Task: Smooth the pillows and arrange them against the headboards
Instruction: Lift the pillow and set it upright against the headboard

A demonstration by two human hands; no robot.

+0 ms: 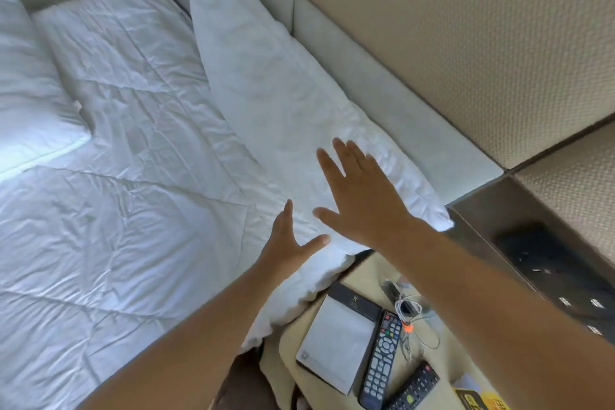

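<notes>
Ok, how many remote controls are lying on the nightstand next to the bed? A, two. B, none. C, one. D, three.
A: one black remote lies next to the white pad on the nightstand, and a second remote lies at an angle just to its right.

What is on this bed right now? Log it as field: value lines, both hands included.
near pillow: white, wrinkled, leaning along the headboard
far pillow: white, on the bed at the left edge of view
left hand: fingers straight, at the near pillow's lower edge
right hand: fingers spread, flat on the near pillow
nightstand: two remotes, notepad, cable
</notes>
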